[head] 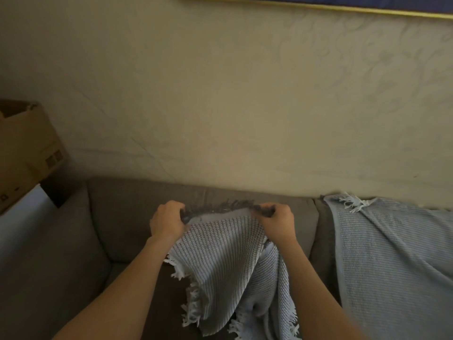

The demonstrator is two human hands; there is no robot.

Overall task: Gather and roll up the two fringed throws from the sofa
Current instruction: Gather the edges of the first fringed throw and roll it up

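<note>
The left hand [166, 223] and right hand [278, 223] each pinch a corner of the first throw [225, 261], lifted at lower centre over the sofa [117, 217]. Keep the fringed edge taut and level before rolling. The second throw [392, 261] drapes at lower right.

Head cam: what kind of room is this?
Probably a home living room: a grey sofa against a pale patterned wall, a framed picture's gold edge above, a cardboard box beside it. Two fringed throws, one held, one draped.
</note>
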